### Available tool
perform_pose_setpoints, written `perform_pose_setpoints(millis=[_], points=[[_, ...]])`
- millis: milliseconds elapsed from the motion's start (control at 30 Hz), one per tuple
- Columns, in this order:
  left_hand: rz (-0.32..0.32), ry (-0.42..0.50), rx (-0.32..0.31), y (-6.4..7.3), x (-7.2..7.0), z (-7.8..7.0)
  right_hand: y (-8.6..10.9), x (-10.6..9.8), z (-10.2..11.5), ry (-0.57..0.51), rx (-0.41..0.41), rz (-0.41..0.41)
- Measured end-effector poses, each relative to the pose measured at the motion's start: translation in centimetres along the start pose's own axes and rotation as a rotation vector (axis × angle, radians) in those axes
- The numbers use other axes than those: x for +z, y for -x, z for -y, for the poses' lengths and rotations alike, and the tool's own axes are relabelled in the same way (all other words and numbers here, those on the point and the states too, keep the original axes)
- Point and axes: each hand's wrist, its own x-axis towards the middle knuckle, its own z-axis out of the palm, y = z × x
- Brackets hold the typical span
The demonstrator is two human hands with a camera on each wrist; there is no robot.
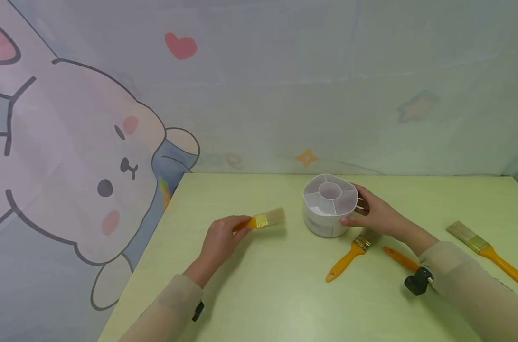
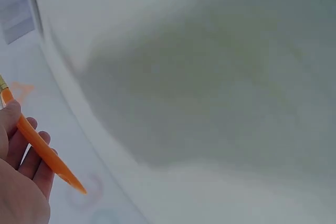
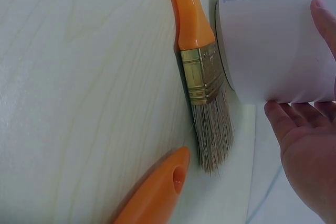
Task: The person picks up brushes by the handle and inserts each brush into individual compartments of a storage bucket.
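My left hand pinches a paintbrush by its orange handle, its pale bristles pointing right toward the container. In the left wrist view the handle lies across the fingers with the thumb over it. My right hand grips a white round compartment organizer from its right side, thumb at the front and fingers behind. Its top is divided into several sections around a central round cup. Just in front of it, a second paintbrush lies on the table, bristles beneath the right hand in the head view.
Under the right forearm lies another orange brush handle, partly covered by the sleeve. Farther right is a paintbrush with its bristles pointing away. A pale table ends at a wall covering with cartoon prints.
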Motion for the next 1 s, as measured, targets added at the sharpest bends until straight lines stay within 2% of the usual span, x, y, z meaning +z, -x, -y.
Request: perform_pose_setpoints(millis=[200, 400, 567, 800, 1000], points=[[-0.016, 0.032, 0.001, -1.2, -0.4, -1.1, -0.2, 0.1, 0.0, 0.015, 0.025, -0.024], [-0.057, 0.093, 0.020, -2.5, -0.3, -2.0, -0.3, 0.0, -0.2, 0.017, 0.016, -0.018], [-0.093, 0.169, 0.027, -3.6, -0.5, -3.2, -0.3, -0.1, -0.1, 0.032, 0.007, -0.004], [-0.116, 0.278, -0.002, -5.2, -0.7, -5.3, -0.4, -0.2, -0.1, 0.026, 0.000, -0.010], [-0.145, 0.380, 0.020, -6.3, -0.5, -6.9, -0.4, -0.2, -0.4, 0.024, -0.003, -0.004]])
